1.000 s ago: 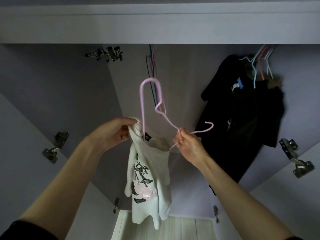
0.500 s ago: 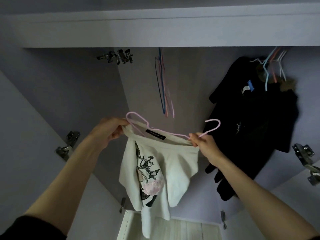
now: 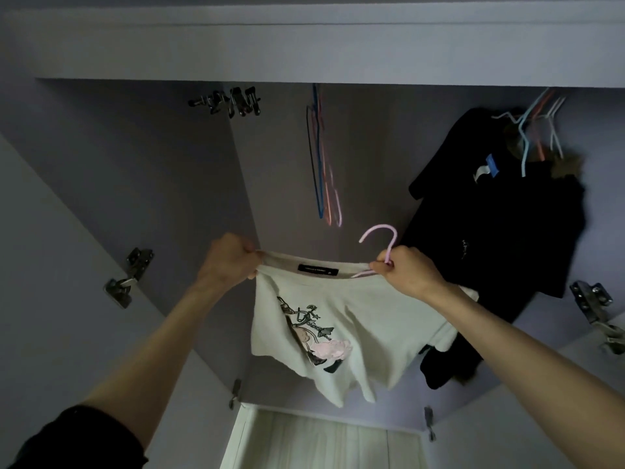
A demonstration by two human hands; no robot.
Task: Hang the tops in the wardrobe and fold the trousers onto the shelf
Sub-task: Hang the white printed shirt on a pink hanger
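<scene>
Now the pink hanger [image 3: 378,245] sits lower inside the collar than a moment ago. From the head view, both hands pinch the white top [image 3: 341,330], left hand [image 3: 230,258] at one collar end, right hand [image 3: 406,269] also gripping the hanger. Slide both shoulders on evenly, then hook it beside the spare hangers [image 3: 323,164].

Both forearms are bare; the left hand [image 3: 227,258] and the right hand [image 3: 407,273] wear nothing — only a black sleeve [image 3: 77,438] covers the left upper arm.
</scene>
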